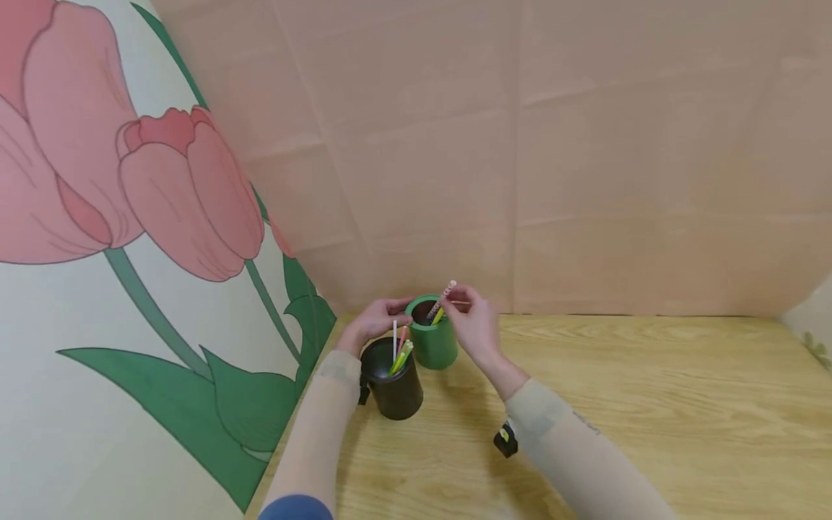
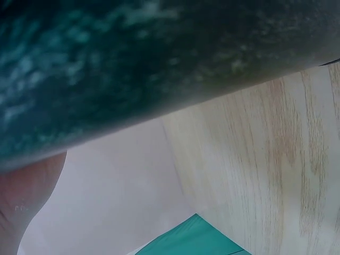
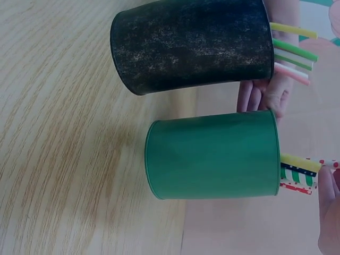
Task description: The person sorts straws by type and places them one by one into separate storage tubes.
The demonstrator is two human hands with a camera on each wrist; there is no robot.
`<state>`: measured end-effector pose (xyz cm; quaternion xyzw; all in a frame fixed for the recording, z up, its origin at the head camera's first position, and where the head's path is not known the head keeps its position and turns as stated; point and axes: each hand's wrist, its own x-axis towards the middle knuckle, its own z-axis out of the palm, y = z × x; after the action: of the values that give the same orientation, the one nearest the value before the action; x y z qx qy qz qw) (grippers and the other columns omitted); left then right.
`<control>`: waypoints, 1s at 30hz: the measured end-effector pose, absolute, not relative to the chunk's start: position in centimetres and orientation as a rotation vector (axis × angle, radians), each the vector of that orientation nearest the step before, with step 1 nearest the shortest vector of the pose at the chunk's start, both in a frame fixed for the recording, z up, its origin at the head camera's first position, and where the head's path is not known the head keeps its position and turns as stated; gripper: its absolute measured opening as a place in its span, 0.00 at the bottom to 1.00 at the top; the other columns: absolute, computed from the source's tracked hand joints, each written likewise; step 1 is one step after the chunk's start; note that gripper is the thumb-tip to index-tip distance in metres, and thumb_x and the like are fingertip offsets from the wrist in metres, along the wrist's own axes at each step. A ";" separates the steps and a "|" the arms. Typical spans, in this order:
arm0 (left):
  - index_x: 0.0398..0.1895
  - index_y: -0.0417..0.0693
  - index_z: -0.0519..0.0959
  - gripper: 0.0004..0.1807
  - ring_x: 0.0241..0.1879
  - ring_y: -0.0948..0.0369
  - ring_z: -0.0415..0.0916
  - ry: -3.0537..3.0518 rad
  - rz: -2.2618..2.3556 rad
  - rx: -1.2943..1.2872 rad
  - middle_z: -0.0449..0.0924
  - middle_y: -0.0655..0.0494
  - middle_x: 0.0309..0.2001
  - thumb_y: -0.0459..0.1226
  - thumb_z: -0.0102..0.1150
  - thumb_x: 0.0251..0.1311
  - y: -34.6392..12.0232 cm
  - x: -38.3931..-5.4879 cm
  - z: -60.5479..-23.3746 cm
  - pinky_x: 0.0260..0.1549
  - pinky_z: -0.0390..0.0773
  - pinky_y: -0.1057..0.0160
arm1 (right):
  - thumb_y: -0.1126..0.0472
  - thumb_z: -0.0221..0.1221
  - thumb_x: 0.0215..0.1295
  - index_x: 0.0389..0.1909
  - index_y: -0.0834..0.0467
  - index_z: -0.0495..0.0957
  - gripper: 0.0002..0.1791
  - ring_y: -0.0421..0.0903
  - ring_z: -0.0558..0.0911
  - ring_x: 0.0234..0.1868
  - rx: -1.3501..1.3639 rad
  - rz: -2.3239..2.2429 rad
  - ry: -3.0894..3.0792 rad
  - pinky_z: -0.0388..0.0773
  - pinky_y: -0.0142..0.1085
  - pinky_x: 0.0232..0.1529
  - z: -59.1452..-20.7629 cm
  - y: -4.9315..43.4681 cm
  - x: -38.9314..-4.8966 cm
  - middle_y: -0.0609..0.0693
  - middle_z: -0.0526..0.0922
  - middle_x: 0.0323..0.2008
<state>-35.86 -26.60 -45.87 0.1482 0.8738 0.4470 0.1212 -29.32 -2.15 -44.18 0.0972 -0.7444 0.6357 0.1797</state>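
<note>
A green cup (image 1: 437, 348) stands at the back of the table, holding several dotted, striped and plain paper straws (image 3: 300, 174). My right hand (image 1: 477, 325) is over its right rim, pinching a white straw with red dots (image 1: 448, 289) whose lower end is inside the cup. At the cup's left rim, my left hand (image 1: 380, 318) grips the edge with thumb and fingers. Closer to me, a black cup (image 1: 398, 393) holds yellow, green, white and pink straws (image 1: 403, 354). Its dark, mottled side fills the upper left wrist view and hides most of the left hand.
The wooden table (image 1: 617, 404) meets a beige cloth-like backdrop (image 1: 585, 180) behind the cups. On the left, a wall with painted pink tulips (image 1: 182, 202) borders the table. The black cup sits below my left hand, close beside the green cup.
</note>
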 end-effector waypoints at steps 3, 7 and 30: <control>0.80 0.48 0.70 0.32 0.70 0.50 0.76 2.547 1.305 0.444 0.75 0.44 0.73 0.39 0.65 0.76 -26.5 -36.0 -45.8 0.69 0.73 0.50 | 0.63 0.70 0.72 0.52 0.62 0.85 0.12 0.56 0.90 0.49 0.261 1.791 -2.109 0.87 0.46 0.52 -44.1 -2.0 -29.3 0.57 0.90 0.50; 0.80 0.47 0.70 0.32 0.69 0.50 0.77 2.547 1.309 0.445 0.76 0.44 0.72 0.38 0.64 0.76 -26.5 -36.0 -45.8 0.68 0.74 0.51 | 0.62 0.71 0.72 0.52 0.61 0.85 0.12 0.55 0.90 0.49 0.262 1.785 -2.117 0.87 0.45 0.51 -44.1 -1.9 -29.2 0.57 0.90 0.49; 0.81 0.47 0.69 0.32 0.69 0.50 0.76 2.519 1.341 0.447 0.74 0.43 0.74 0.39 0.64 0.77 -26.5 -36.1 -46.1 0.69 0.72 0.50 | 0.65 0.70 0.70 0.54 0.63 0.86 0.14 0.57 0.90 0.48 0.316 1.770 -2.129 0.87 0.46 0.51 -44.3 -1.6 -29.6 0.61 0.89 0.51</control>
<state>-36.15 -26.54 -46.12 0.1535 0.8651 0.4605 0.1263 -29.58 -1.65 -44.30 0.1117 -0.7520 0.6252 0.1765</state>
